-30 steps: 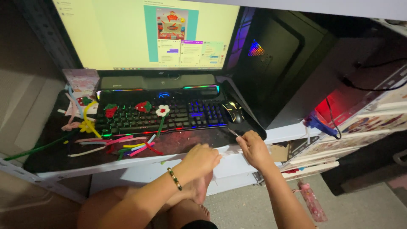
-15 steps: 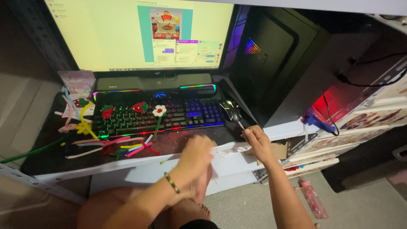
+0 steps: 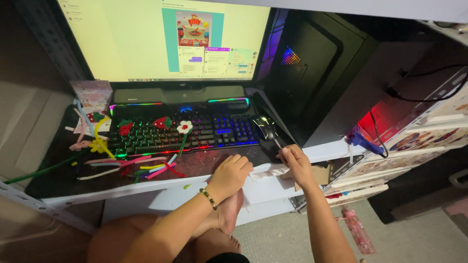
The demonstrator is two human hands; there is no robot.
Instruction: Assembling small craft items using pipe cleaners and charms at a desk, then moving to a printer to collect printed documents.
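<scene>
Where the lit keyboard [image 3: 180, 134] sits on the dark surface [image 3: 204, 165], both hands are seen just in front of it at the surface's front edge. The left hand [image 3: 231, 175] is curled, knuckles up; what its grip encloses cannot be told. The right hand [image 3: 295, 163] has its grip pinched on a thin stick [image 3: 277, 143], whose far end is lost against the mouse [image 3: 265, 127] beside the keyboard. Pipe cleaners [image 3: 141, 168] lie left of the hands.

The white desk shelf [image 3: 161, 187] carries a black mat [image 3: 204, 165], a backlit keyboard [image 3: 195, 134], a mouse [image 3: 265, 127] and coloured pipe cleaners [image 3: 141, 165].
</scene>
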